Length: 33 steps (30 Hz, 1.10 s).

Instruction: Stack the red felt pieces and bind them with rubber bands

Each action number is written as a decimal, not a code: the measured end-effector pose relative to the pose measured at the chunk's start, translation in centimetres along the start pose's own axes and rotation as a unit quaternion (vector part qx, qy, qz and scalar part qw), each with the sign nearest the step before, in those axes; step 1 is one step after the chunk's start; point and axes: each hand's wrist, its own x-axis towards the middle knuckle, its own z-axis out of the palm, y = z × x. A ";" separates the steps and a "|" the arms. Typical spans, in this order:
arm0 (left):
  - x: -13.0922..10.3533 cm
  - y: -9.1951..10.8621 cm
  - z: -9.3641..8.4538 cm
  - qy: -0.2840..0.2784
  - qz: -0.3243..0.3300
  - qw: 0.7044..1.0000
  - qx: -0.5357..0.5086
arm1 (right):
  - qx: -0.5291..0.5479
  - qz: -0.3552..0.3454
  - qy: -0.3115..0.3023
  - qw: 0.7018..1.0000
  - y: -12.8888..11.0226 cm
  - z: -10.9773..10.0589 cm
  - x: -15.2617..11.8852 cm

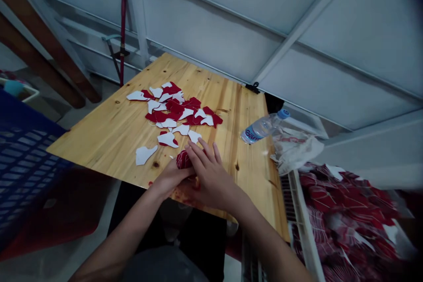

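Near the table's front edge, my left hand [172, 175] is closed around a dark red cloth piece [183, 160] with thin pale lines. Its thumb lies along the near side of the cloth, and the other fingers are mostly hidden. My right hand [211, 174] rests over the same piece from the right, fingers stretched out and slightly apart, covering part of it. Just beyond both hands lie loose white cut pieces, one of them a white piece [145, 155] by itself at the left. Further back is a loose heap of red and white cut pieces [175, 108].
A wooden table [228, 92] carries all this. A water bottle [261, 128] lies at its right side beside a crumpled whitish bag [295, 147]. To the right, a crate [306, 224] holds red striped cloth pieces. A blue basket [26, 154] stands left.
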 end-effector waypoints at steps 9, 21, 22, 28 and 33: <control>-0.7 -0.6 -0.7 -0.191 -0.076 0.978 -0.036 | 0.096 0.038 0.075 0.992 2.0 1.0 -2.6; -0.7 0.6 1.4 -0.261 -0.069 0.962 -0.047 | 0.114 0.013 0.137 0.984 0.7 0.1 -3.8; -0.7 0.4 1.4 -0.254 -0.077 0.963 -0.052 | 0.109 0.016 0.124 0.986 0.6 0.0 -3.9; -0.5 -0.3 0.9 -0.263 -0.151 0.951 -0.052 | 0.079 0.019 0.028 0.996 0.3 -0.9 -4.6; -0.2 -0.9 1.2 -0.232 -0.158 0.958 -0.066 | 0.022 0.028 0.075 0.997 0.4 -0.8 -4.8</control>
